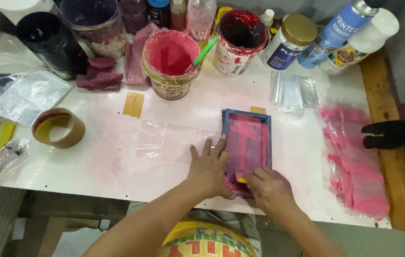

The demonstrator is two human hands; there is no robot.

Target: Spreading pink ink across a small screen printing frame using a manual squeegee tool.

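- Head view: a small blue-framed screen (247,143), its mesh smeared with pink ink, is laid flat on the white table (278,190), near the front edge.
- The left hand (210,166) is pressed flat on the table against the frame's left edge; its fingers (220,144) are spread wide and stretched out, and nothing is grasped by them.
- The right hand (270,186) is set at the near end of the frame, its fingers curled shut around a small yellow squeegee (242,180), of which only a bit is seen.
- A clear plastic bag (171,140) is spread on the table, touching the screen's left side; its right end seems tucked under the frame.
- Printed bags (355,166), streaked pink, are piled well to the right of the screen.
- A bundle of clear sleeves (293,93) is placed beyond the screen, to its right.
- A pink ink tub (170,62) with a green stick (205,51) in it is stood at the back, beside a red ink tub (240,40).
- A tape roll (58,127) is laid at the left, well apart from the hands.
- A black-gloved hand (388,134) of another person is rested on the wooden edge (397,181) at the right.
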